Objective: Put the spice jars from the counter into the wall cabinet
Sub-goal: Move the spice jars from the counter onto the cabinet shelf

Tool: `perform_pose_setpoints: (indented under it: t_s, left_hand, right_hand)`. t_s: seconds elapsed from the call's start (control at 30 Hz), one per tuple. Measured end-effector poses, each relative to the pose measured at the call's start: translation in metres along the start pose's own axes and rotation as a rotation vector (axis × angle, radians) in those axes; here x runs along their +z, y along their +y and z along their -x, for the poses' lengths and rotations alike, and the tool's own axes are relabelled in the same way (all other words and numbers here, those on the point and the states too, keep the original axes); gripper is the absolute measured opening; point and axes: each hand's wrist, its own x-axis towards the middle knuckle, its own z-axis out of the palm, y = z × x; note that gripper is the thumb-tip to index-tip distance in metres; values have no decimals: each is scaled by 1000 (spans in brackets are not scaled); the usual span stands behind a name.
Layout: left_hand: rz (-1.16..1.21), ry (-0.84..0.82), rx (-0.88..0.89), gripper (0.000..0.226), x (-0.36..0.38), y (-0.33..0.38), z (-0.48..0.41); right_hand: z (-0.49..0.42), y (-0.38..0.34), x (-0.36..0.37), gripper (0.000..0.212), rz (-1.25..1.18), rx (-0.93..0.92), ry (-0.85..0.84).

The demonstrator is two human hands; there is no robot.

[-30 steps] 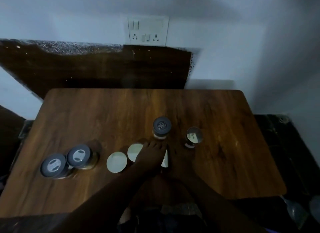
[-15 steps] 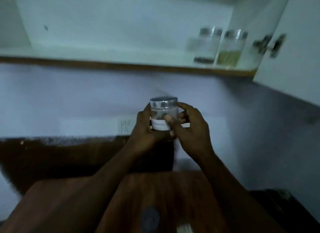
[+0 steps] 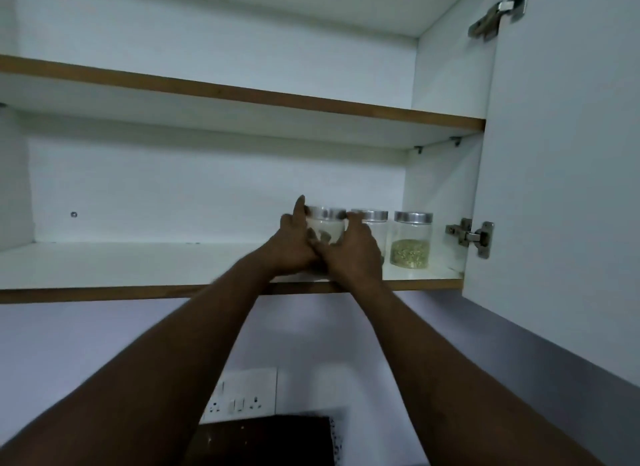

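The clear glass spice jar w/ silver lid [image 3: 325, 227], mid-air below half a sec ago, is now reaching the white wall cabinet's lower shelf [image 3: 138, 263], beside two shelved jars [image 3: 411, 238]. Both the left hand [image 3: 292, 245] & right hand [image 3: 355, 254] are gripping its sides. Base hidden; release prob. next.

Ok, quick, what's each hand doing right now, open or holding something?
Left hand: holds the metal-lidded spice jar from its left side.
Right hand: grips the same jar from its right side.
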Motion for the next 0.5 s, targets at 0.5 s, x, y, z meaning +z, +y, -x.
perform_pose_setpoints:
  t_s: [0.5]
  left_hand:
    - [-298,216,-7,74,29,-40,-28]
  right_hand:
    - [12,26,21,74,-55,-76,237]
